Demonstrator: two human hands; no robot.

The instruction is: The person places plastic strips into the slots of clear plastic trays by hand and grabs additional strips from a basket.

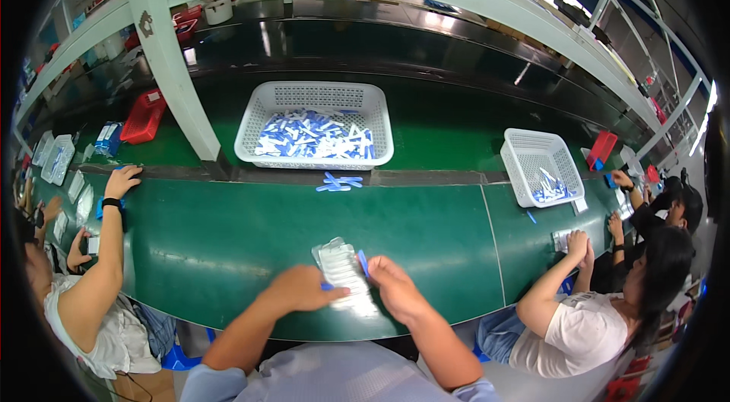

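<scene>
In front of me on the green table lies a fanned row of clear, whitish plastic packs (pixel 341 256). My left hand (pixel 296 289) is closed at their left side. A small blue piece (pixel 327 286) shows at its fingertips, over the packs. At their right edge my right hand (pixel 394 288) pinches a slim blue stick (pixel 363 262), held tilted upward. Beyond the packs, a small pile of blue and white sticks (pixel 339 182) rests by the dark strip across the table. Just behind stands a white perforated basket (pixel 251 136) holding many more of them.
A second white basket (pixel 520 174) with fewer sticks stands to the right, a loose blue stick (pixel 531 216) near it. Co-workers sit close on both sides, their arms over the table. A white post (pixel 171 52) rises at left, beside a red tray (pixel 144 115).
</scene>
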